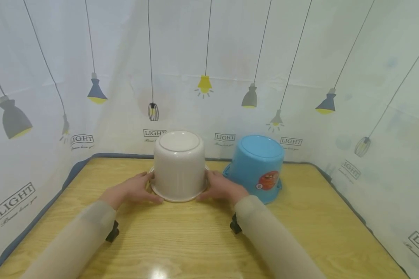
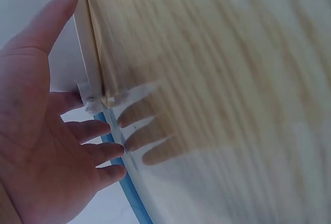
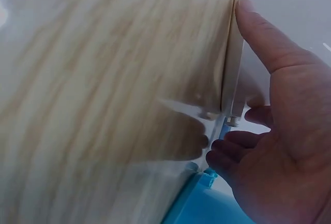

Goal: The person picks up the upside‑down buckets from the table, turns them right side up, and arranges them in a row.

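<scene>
A white bucket [image 1: 179,170] stands upside down on the wooden table, its rim on the tabletop. At its left side my left hand [image 1: 139,188] has its thumb along the rim and its fingers extended near the handle joint. My right hand [image 1: 221,188] lies against the opposite side, thumb on the rim, fingers slightly bent. In the left wrist view the left palm [image 2: 46,136] faces the bucket wall. The right wrist view shows the right thumb [image 3: 264,38] touching the rim. Just right of that hand is an upside-down blue bucket [image 1: 256,162] with a red label.
The wooden table [image 1: 181,240] has a dark blue edge [image 1: 122,155] at the back and sides. A pale curtain [image 1: 181,50] printed with hanging lamps surrounds it on three sides. The blue bucket stands close beside the right wrist.
</scene>
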The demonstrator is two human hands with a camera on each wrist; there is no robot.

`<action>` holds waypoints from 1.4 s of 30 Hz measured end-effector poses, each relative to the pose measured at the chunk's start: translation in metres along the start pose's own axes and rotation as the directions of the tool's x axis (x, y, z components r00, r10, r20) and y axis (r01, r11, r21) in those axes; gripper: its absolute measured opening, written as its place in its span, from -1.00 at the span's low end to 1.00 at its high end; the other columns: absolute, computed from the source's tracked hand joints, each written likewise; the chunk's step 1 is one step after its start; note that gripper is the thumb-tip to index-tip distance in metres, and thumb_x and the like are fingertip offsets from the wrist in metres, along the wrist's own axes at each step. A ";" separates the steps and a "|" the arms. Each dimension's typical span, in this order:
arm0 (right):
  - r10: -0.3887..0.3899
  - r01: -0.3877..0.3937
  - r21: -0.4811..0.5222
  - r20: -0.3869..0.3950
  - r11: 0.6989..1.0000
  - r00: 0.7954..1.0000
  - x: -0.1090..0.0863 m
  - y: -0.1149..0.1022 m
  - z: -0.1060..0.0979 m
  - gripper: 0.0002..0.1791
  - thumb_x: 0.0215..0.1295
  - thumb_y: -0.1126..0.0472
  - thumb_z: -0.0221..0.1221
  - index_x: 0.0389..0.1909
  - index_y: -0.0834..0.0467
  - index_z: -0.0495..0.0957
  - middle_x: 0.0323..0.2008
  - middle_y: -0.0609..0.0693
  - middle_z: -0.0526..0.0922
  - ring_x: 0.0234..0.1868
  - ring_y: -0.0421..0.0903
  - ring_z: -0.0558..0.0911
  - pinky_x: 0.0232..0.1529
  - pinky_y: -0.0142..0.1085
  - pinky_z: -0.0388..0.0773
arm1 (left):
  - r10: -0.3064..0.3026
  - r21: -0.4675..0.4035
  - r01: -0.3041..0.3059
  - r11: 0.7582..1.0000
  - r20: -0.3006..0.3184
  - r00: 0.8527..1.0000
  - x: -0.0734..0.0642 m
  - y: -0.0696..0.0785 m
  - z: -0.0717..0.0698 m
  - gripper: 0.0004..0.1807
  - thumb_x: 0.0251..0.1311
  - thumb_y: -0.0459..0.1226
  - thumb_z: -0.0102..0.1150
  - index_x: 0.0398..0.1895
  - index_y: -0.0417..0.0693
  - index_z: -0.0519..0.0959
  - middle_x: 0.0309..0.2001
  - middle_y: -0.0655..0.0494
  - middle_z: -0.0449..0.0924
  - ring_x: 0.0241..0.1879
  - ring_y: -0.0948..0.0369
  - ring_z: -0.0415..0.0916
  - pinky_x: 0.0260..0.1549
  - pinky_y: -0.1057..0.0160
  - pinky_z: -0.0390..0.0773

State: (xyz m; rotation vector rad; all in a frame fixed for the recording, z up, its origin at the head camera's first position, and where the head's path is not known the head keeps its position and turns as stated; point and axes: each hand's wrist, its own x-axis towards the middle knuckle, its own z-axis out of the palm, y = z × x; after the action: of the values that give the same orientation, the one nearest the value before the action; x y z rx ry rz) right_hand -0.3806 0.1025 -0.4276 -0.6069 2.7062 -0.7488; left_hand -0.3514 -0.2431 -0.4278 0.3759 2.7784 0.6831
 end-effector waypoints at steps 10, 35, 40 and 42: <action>-0.036 0.036 0.041 0.000 0.999 0.999 0.006 -0.002 -0.002 0.39 0.14 -0.17 0.66 0.82 0.01 -0.03 0.76 0.10 0.19 0.77 0.14 0.18 0.79 0.08 0.10 | 0.064 -0.031 -0.064 0.997 -0.005 0.998 0.009 -0.001 -0.003 0.36 0.12 0.24 0.63 0.76 -0.24 0.08 0.70 -0.39 0.16 0.68 -0.38 0.11 0.68 -0.43 0.09; -0.048 0.055 0.186 -0.039 0.981 0.998 0.003 0.000 0.001 0.32 0.14 -0.28 0.61 0.80 -0.07 0.07 0.68 0.04 0.38 0.68 0.13 0.36 0.74 0.12 0.24 | 0.055 -0.147 -0.070 0.987 -0.109 0.993 -0.008 -0.019 -0.012 0.34 0.09 0.33 0.59 0.73 -0.25 0.19 0.68 -0.41 0.16 0.63 -0.40 0.21 0.61 -0.40 0.26; -0.020 0.029 0.212 -0.047 0.977 0.999 -0.001 -0.002 0.000 0.30 0.15 -0.40 0.55 0.79 -0.05 0.11 0.72 0.06 0.30 0.73 0.19 0.26 0.74 0.23 0.19 | 0.054 -0.162 -0.076 0.984 -0.135 0.989 -0.014 -0.022 -0.014 0.31 0.13 0.35 0.56 0.72 -0.26 0.21 0.66 -0.43 0.20 0.59 -0.41 0.28 0.56 -0.36 0.38; -0.004 0.015 0.228 -0.051 0.973 0.999 -0.002 -0.003 -0.001 0.29 0.15 -0.44 0.53 0.78 -0.06 0.14 0.73 0.05 0.26 0.75 0.20 0.21 0.73 0.26 0.17 | 0.052 -0.170 -0.077 0.982 -0.151 0.987 -0.016 -0.022 -0.016 0.29 0.14 0.34 0.55 0.71 -0.26 0.23 0.65 -0.44 0.23 0.58 -0.41 0.31 0.55 -0.34 0.42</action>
State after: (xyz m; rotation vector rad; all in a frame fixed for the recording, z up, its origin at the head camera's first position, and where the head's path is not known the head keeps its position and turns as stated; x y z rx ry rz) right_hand -0.3778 0.1015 -0.4248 -0.5529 2.6098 -1.0729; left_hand -0.3450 -0.2734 -0.4218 0.3963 2.8226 1.0003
